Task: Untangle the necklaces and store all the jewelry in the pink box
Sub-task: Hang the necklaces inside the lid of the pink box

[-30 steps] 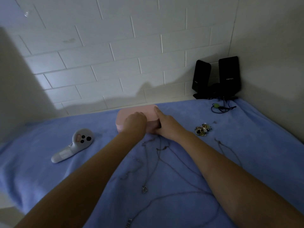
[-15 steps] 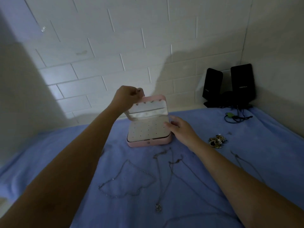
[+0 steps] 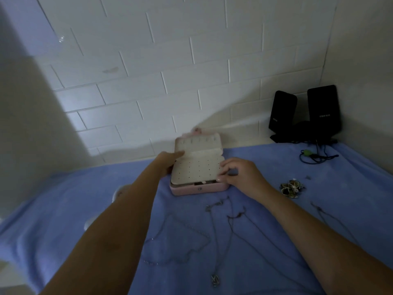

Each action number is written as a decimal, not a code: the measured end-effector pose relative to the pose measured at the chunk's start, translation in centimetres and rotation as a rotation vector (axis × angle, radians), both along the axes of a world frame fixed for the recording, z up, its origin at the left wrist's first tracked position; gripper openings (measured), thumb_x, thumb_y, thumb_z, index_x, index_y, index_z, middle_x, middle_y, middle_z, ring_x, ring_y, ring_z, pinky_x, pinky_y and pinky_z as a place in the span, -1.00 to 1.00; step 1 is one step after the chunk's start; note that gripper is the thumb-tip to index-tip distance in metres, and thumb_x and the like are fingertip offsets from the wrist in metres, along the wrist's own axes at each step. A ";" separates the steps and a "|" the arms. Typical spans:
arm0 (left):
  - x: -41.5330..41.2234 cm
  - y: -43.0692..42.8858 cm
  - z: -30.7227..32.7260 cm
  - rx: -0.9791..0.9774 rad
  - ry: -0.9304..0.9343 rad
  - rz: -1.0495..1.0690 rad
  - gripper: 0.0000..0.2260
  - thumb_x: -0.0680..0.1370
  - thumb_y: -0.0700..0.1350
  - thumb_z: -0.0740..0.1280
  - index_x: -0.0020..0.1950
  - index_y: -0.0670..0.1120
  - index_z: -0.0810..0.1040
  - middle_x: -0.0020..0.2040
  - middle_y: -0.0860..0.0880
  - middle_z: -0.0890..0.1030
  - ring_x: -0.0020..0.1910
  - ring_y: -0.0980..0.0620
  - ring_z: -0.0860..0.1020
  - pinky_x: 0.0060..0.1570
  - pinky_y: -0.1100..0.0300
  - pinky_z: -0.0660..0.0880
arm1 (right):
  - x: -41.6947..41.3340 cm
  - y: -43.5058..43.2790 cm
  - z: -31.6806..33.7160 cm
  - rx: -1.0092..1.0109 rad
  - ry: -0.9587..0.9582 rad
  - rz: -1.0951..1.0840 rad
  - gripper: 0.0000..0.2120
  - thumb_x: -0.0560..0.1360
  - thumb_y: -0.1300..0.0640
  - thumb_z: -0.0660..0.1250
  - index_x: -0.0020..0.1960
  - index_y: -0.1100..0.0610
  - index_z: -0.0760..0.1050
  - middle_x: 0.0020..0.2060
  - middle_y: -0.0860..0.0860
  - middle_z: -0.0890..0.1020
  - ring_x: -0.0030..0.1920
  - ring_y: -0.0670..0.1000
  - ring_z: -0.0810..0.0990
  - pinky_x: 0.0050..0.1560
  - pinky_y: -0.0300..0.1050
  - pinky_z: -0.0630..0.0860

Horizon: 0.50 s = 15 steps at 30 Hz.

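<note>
Right hand (image 3: pixel 240 175) pinches the panel (image 3: pixel 197 169) edge; left hand (image 3: pixel 168 162) touches the box (image 3: pixel 200 189), grip unclear; a slip could snap the panel down

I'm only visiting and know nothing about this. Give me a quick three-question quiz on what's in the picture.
1. True or false: the pink box is shut.
2. Which hand grips the right edge of the dotted panel? A the left, B the right.
3. Fill in: the necklaces lie on a ____ cloth.
Key: 1 false, its lid stands open; 2 B, the right hand; 3 blue.
</note>
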<state>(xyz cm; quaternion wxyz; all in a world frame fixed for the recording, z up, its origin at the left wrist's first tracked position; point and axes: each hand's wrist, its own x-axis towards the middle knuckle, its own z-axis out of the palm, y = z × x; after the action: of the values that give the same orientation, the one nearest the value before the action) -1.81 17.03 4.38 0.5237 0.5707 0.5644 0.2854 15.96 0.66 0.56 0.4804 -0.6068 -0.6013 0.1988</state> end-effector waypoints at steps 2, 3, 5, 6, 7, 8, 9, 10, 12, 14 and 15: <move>-0.5 -0.6 -0.5 -0.045 -0.053 0.042 -0.69 0.58 -0.10 0.30 0.11 -0.36 0.49 -0.07 -0.22 0.57 -0.21 -0.12 0.55 -0.17 -0.01 0.52 | 0.1 0.1 0.0 -0.016 -0.011 -0.008 -0.83 0.34 0.18 0.54 -0.15 0.00 0.59 -0.05 -0.15 0.57 0.02 -0.18 0.53 0.01 -0.55 0.35; -0.6 -0.9 -0.3 -0.056 -0.098 0.049 -0.71 0.60 -0.11 0.26 0.11 -0.35 0.49 -0.11 -0.20 0.56 -0.22 -0.10 0.54 -0.20 0.00 0.52 | 0.2 0.1 0.0 -0.029 -0.012 -0.012 -0.80 0.33 0.16 0.54 -0.11 -0.01 0.58 -0.02 -0.13 0.57 0.03 -0.18 0.53 0.02 -0.53 0.37; -0.8 -1.3 0.2 -0.065 -0.161 0.032 -0.69 0.63 -0.08 0.21 0.16 -0.33 0.47 -0.15 -0.17 0.55 -0.18 -0.10 0.54 -0.17 0.00 0.51 | 0.3 0.2 0.2 -0.052 -0.010 -0.029 -0.76 0.33 0.13 0.54 -0.07 -0.02 0.56 0.02 -0.12 0.58 0.04 -0.18 0.53 0.01 -0.51 0.39; -0.9 -1.5 0.4 -0.057 -0.170 0.028 -0.68 0.64 -0.07 0.19 0.18 -0.32 0.47 -0.14 -0.15 0.56 -0.15 -0.11 0.55 -0.13 -0.01 0.51 | 0.3 0.2 0.4 -0.066 0.004 -0.037 -0.77 0.34 0.13 0.54 -0.07 -0.02 0.56 0.01 -0.12 0.59 0.04 -0.18 0.54 0.01 -0.49 0.40; -1.0 -1.7 0.6 -0.043 -0.166 0.034 -0.67 0.64 -0.05 0.18 0.20 -0.31 0.46 -0.12 -0.15 0.56 -0.11 -0.11 0.54 -0.08 -0.03 0.52 | 0.3 0.2 0.7 -0.086 0.023 -0.040 -0.78 0.34 0.14 0.54 -0.08 -0.02 0.57 0.00 -0.11 0.61 0.02 -0.18 0.56 0.03 -0.45 0.42; -1.1 -1.9 0.8 -0.017 -0.145 0.046 -0.64 0.64 -0.03 0.18 0.22 -0.32 0.45 -0.09 -0.15 0.56 -0.07 -0.13 0.54 -0.04 -0.05 0.52 | 0.3 0.1 1.2 -0.107 0.056 -0.032 -0.81 0.34 0.15 0.54 -0.10 0.00 0.59 -0.03 -0.09 0.64 0.00 -0.17 0.58 0.06 -0.39 0.45; -1.3 -1.9 0.9 0.017 -0.102 0.060 -0.61 0.64 -0.01 0.17 0.25 -0.32 0.44 -0.02 -0.17 0.57 -0.04 -0.14 0.53 0.02 -0.06 0.52 | 0.3 0.2 1.8 -0.124 0.090 -0.013 -0.84 0.35 0.16 0.53 -0.12 0.02 0.60 -0.08 -0.06 0.66 -0.04 -0.17 0.61 0.07 -0.32 0.49; -1.5 -2.2 1.1 0.057 -0.049 0.070 -0.59 0.64 0.01 0.15 0.28 -0.32 0.43 0.07 -0.19 0.55 0.01 -0.15 0.51 0.07 -0.05 0.50 | 0.3 0.1 2.4 -0.135 0.129 0.014 -0.87 0.36 0.17 0.52 -0.14 0.04 0.61 -0.13 -0.04 0.68 -0.10 -0.17 0.62 0.04 -0.29 0.52; -1.9 -2.7 1.4 0.131 0.033 0.078 -0.56 0.65 0.02 0.11 0.30 -0.33 0.41 0.17 -0.23 0.51 0.06 -0.16 0.49 0.10 -0.02 0.46 | 0.2 0.0 3.9 -0.143 0.171 0.067 -0.94 0.41 0.20 0.48 -0.13 0.12 0.63 -0.23 0.01 0.67 -0.23 -0.21 0.61 -0.10 -0.33 0.53; -2.3 -3.3 2.1 0.215 0.076 0.066 -0.58 0.66 -0.01 0.08 0.29 -0.34 0.42 0.11 -0.24 0.50 0.02 -0.14 0.48 0.02 0.05 0.43 | 0.3 -0.2 5.5 -0.166 0.157 0.117 -0.91 0.45 0.22 0.43 -0.07 0.23 0.64 -0.21 0.08 0.66 -0.23 -0.15 0.60 -0.17 -0.32 0.55; -2.4 -3.6 2.5 0.254 0.089 0.059 -0.59 0.66 -0.03 0.08 0.28 -0.35 0.42 0.07 -0.23 0.50 -0.04 -0.11 0.47 -0.03 0.09 0.41 | 0.4 -0.3 6.3 -0.196 0.142 0.142 -0.88 0.47 0.22 0.42 -0.04 0.27 0.63 -0.18 0.10 0.66 -0.20 -0.11 0.60 -0.16 -0.31 0.58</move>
<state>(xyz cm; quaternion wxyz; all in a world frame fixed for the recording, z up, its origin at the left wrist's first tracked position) -4.22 13.46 6.85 0.4132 0.6275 0.5630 0.3443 16.41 0.36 6.90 0.4451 -0.5910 -0.5848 0.3324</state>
